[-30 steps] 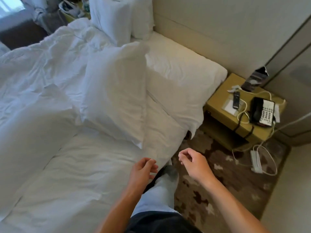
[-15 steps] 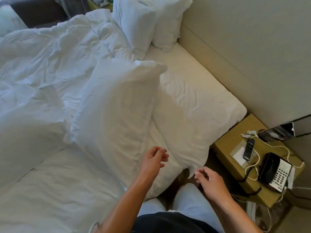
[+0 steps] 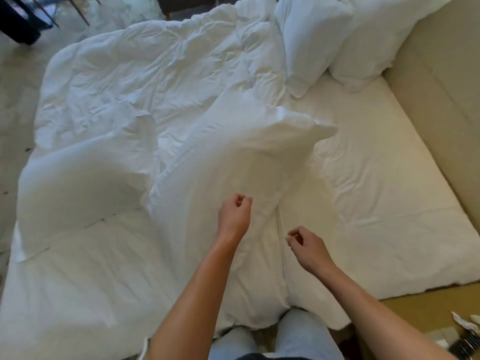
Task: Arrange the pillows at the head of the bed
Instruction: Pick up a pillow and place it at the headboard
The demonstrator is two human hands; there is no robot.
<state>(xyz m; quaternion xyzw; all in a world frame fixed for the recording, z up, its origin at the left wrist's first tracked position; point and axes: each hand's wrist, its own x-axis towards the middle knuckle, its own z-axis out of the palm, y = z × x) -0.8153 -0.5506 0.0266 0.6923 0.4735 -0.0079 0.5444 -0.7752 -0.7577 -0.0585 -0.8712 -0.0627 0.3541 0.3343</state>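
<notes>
A large white pillow (image 3: 233,157) lies tilted in the middle of the bed, its near end just in front of me. My left hand (image 3: 235,214) hovers over that near end with its fingers curled into a loose fist that holds nothing. To the right, my right hand (image 3: 304,245) is above the sheet, also curled and empty. A second pillow (image 3: 83,172) lies on the left. Two more pillows (image 3: 309,40) (image 3: 384,35) stand against the beige headboard (image 3: 441,100) at the far right.
A crumpled white duvet (image 3: 142,74) covers the far left part of the bed. Bare white mattress sheet (image 3: 376,190) runs along the headboard. A yellow-brown nightstand (image 3: 415,307) with cables sits at the lower right. My legs stand against the bed's edge.
My view has swung left and over the bed, and the nightstand has slid nearly out of frame. Both hands have risen from beside the bed to above the near pillow and sheet.
</notes>
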